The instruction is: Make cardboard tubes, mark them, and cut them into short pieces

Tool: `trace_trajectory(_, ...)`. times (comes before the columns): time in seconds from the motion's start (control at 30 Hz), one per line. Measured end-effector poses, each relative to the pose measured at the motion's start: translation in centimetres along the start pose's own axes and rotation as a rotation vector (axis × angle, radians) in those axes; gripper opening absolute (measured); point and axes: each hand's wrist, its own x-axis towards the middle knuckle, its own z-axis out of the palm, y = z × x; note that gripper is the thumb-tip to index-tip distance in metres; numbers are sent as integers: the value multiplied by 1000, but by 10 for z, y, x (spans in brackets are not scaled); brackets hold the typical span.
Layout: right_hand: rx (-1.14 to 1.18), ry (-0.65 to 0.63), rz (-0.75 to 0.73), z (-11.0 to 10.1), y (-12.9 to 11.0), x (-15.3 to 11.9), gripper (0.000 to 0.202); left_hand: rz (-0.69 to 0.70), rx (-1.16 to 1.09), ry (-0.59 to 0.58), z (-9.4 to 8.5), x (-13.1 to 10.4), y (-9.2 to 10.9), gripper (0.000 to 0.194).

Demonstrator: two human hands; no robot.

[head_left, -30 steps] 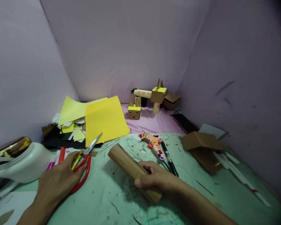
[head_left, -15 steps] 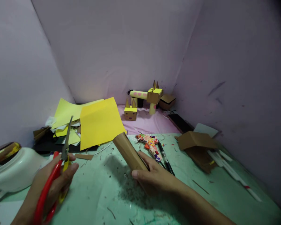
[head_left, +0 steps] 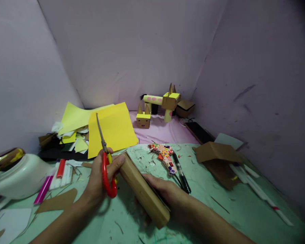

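My left hand (head_left: 99, 176) holds red-and-yellow-handled scissors (head_left: 108, 179), their closed blades pointing up and away over the yellow sheet. Its thumb and fingertips also touch the upper end of a folded brown cardboard piece (head_left: 142, 189). That long, box-like piece slants down to the right above the green table. My right hand (head_left: 167, 191) grips it from the right side, with the thumb along its edge and the other fingers mostly hidden beneath it.
Yellow sheets (head_left: 112, 130) and scraps lie at the back left. Glue gun (head_left: 164, 156) and black pen (head_left: 181, 173) lie beyond my hands. Small cardboard animal figures (head_left: 143, 121) stand behind. Markers (head_left: 61, 169) and a white pot (head_left: 22, 178) are left, folded cardboard (head_left: 217, 152) right.
My left hand has moved right with the scissors and now touches the cardboard piece. The cardboard piece has swung so its lower end shows. The view has shifted slightly.
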Motion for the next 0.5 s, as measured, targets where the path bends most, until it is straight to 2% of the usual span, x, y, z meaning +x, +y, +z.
trace_trajectory(0.1, 279, -131, 133, 0, -3, 0, 69, 18, -34, 5, -4, -2, -4, 49)
trace_trajectory(0.17, 312, -187, 154, -1, -5, -1, 68, 37, -34, -10, -5, -4, -3, 47)
trace_trajectory(0.33, 303, -147, 190, -6, -2, -2, 56, 89, -25, -43, -2, -8, 3, 48)
trace_trajectory(0.5, 295, -110, 177, -12, 4, 0, 48, 84, 2, -49, 1, -11, 5, 47)
